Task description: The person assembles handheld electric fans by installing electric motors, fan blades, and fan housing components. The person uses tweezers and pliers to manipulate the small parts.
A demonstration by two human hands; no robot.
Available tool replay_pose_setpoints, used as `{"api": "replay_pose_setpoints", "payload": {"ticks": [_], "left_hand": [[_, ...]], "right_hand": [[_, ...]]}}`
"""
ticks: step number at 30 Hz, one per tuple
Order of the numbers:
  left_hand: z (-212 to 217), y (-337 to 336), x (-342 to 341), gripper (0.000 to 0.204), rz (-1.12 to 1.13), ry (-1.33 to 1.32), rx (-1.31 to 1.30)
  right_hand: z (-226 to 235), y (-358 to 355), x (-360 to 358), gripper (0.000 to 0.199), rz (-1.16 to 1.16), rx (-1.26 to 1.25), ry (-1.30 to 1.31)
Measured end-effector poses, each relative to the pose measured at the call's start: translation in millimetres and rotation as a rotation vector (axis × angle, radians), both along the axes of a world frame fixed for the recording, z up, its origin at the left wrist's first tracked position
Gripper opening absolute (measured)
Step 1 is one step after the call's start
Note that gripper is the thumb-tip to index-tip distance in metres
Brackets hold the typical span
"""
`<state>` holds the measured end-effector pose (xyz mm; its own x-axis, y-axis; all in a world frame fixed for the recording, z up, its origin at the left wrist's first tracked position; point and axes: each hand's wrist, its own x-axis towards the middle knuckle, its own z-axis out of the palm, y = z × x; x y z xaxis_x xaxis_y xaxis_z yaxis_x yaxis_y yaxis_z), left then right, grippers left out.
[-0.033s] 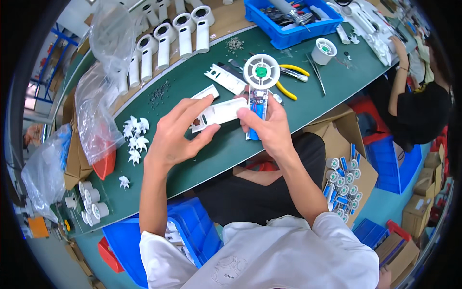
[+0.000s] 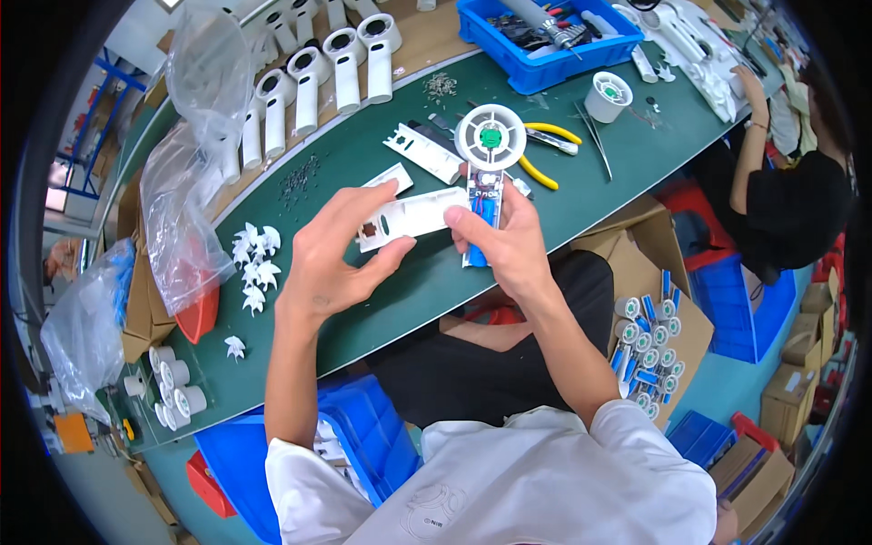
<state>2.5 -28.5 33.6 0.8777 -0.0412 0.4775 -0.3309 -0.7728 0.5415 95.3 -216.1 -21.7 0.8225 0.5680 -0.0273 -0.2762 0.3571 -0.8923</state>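
Observation:
My right hand (image 2: 510, 238) is closed around a small fan's inner assembly. Its round white fan housing (image 2: 491, 137) with a green centre is at the top, and a circuit board and blue battery (image 2: 484, 218) are below. The right thumb presses on the near end of a white plastic handle shell (image 2: 420, 214), hollow side up. My left hand (image 2: 341, 245) curls around the shell's other end, thumb at its lower edge and fingers across from it. Beyond the shell lie another white piece (image 2: 392, 176) and a slotted white handle half (image 2: 423, 154).
Yellow-handled pliers (image 2: 551, 133), tweezers (image 2: 595, 141) and a white fan cup (image 2: 608, 97) lie right. White fan blades (image 2: 256, 257) and dark screws (image 2: 298, 179) are left. Assembled fans (image 2: 345, 68) and a blue bin (image 2: 545, 59) stand behind. A co-worker's arm (image 2: 752, 123) is far right.

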Motion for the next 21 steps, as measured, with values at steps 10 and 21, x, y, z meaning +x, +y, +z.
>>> {"api": "replay_pose_setpoints", "payload": {"ticks": [10, 21], "left_hand": [[-22, -6, 5, 0.068, -0.036, -0.271, -0.601], [-25, -13, -2, 0.043, 0.083, 0.101, -0.723]], "right_hand": [[9, 24, -9, 0.047, 0.163, 0.152, 0.110], [0, 20, -7, 0.046, 0.152, 0.309, 0.264]]}}
